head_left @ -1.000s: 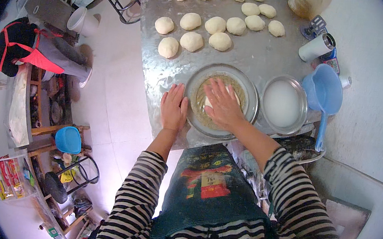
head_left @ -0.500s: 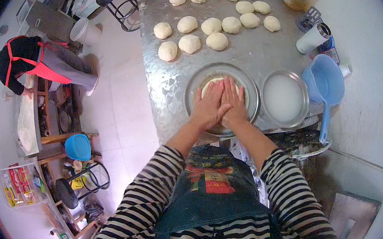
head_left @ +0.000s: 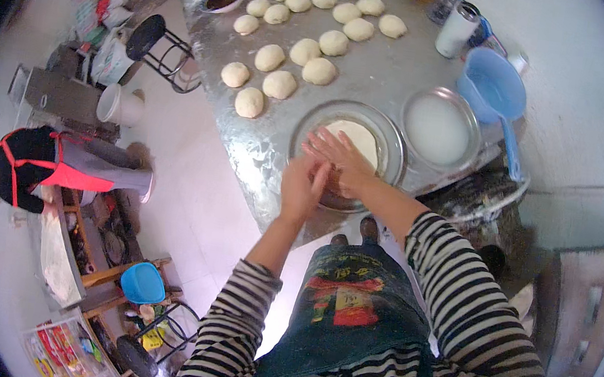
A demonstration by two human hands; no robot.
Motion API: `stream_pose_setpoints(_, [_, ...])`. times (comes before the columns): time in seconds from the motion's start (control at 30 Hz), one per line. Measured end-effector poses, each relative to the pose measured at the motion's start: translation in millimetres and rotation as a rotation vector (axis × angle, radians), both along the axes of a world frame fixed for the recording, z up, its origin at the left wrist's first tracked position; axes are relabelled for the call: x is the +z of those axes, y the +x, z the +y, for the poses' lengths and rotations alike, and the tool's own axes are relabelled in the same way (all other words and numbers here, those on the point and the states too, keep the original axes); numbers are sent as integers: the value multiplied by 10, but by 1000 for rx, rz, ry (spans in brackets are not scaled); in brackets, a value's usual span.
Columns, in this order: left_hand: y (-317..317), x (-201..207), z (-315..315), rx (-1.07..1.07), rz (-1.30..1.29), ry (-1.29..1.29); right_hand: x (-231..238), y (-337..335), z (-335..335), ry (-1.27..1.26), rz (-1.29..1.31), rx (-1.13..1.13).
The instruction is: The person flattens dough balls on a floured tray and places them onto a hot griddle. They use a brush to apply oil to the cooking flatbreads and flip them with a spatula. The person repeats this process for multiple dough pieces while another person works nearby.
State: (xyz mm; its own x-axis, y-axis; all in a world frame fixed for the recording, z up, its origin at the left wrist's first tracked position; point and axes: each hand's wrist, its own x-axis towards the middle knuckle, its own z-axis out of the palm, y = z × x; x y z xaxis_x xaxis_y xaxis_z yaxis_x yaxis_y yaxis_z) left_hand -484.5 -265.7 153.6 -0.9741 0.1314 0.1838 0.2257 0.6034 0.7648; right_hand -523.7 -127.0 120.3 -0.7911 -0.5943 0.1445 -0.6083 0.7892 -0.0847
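Here, one dough disc (head_left: 359,140) in one pan (head_left: 398,136); right grip (head_left: 344,165) over it, released; left grip (head_left: 302,187) unclear.

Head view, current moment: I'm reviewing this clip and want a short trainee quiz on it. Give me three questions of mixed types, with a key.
1. True or false: the metal dish of whitish liquid sits to the right of the round tray in the picture.
2. What colour is the long-handled dipper?
A. Red
B. Blue
C. Black
3. Fill in the blank: the right hand lies over a flattened, pale round of ____.

Key:
1. True
2. B
3. dough
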Motion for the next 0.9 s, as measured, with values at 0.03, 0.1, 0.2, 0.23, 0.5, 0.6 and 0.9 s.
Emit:
stream_pose_setpoints(0.03, [-132,-27,5,-26,-83,-61,-25,126,96,-101,-145,-79])
stream_pose_setpoints(0.1, [-366,-104,149,-24,188,-60,17,397,425,-115,-228,-211])
stream_pose_setpoints(0.2, [-683,-203,309,-75,65,-282,212,875,803,17,-44,-344])
stream_pose_setpoints(0.23, [-761,-229,333,-103,-16,-381,287,1076,851,15,-140,-370])
stream_pose_setpoints(0.5, [-450,276,502,-530,-550,-160,586,2785,1311,-906,-429,-705])
stream_pose_setpoints(0.6, [278,564,1175,-639,-916,357,619,3250,1549,-1503,-526,-785])
stream_pose_setpoints(0.9, [3890,699,3761,-1039,-788,55,1024,6340,3021,-2578,-478,-625])
